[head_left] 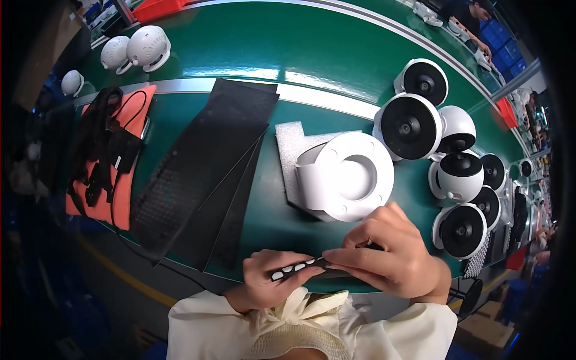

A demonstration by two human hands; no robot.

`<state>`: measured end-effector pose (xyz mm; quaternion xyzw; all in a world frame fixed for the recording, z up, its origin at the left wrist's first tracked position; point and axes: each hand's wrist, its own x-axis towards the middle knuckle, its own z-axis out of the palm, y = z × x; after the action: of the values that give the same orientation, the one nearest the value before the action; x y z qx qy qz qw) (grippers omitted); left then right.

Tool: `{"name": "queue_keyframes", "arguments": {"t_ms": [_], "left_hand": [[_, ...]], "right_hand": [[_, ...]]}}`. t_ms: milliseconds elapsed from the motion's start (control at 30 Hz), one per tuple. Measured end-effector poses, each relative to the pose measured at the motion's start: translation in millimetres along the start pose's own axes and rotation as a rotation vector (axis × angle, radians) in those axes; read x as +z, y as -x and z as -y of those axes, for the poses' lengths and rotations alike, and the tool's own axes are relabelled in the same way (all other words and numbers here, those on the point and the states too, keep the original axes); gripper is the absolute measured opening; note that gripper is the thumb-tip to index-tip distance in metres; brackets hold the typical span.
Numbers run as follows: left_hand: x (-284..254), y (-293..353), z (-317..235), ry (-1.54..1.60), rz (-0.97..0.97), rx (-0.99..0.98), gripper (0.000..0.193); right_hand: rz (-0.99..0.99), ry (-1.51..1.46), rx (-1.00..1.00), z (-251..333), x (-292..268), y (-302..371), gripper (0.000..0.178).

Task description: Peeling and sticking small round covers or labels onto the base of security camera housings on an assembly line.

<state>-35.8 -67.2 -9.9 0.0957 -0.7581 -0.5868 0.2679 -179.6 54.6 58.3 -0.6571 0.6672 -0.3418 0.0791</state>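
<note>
Close to my body, my left hand (pixel 262 281) is closed around a narrow black strip (pixel 293 268) dotted with several white rounded pads. My right hand (pixel 393 252) pinches the strip's right end between thumb and fingers; the fingertips partly hide that end. Just beyond my hands lies a white plastic camera housing (pixel 381 174) with a round recess and a curved arm. It rests on a pale grey foam piece (pixel 290 156) on the green table.
Black flat sheets (pixel 198 150) overlap left of centre. An orange mat (pixel 122 207) carries black cables (pixel 108 144). White round cameras (pixel 410 127) cluster at right; more white camera bodies (pixel 149 47) stand far left on the green conveyor (pixel 240 42). A person (pixel 471 24) works far right.
</note>
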Motion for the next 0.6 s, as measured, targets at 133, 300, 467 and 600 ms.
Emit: {"name": "queue_keyframes", "arguments": {"t_ms": [133, 300, 467, 600], "left_hand": [[2, -2, 2, -0.002, 0.007, -0.004, 0.018], [1, -7, 5, -0.051, 0.041, 0.104, 0.018], [3, -9, 8, -0.025, 0.042, 0.083, 0.018], [5, -10, 11, -0.021, 0.006, 0.009, 0.019]], "right_hand": [[-0.049, 0.005, 0.042, 1, 3, 1, 0.026], [-0.038, 0.094, 0.076, 2, 6, 2, 0.027], [-0.204, 0.276, -0.031, 1, 22, 7, 0.029], [-0.214, 0.248, -0.027, -3, 24, 9, 0.032]]}}
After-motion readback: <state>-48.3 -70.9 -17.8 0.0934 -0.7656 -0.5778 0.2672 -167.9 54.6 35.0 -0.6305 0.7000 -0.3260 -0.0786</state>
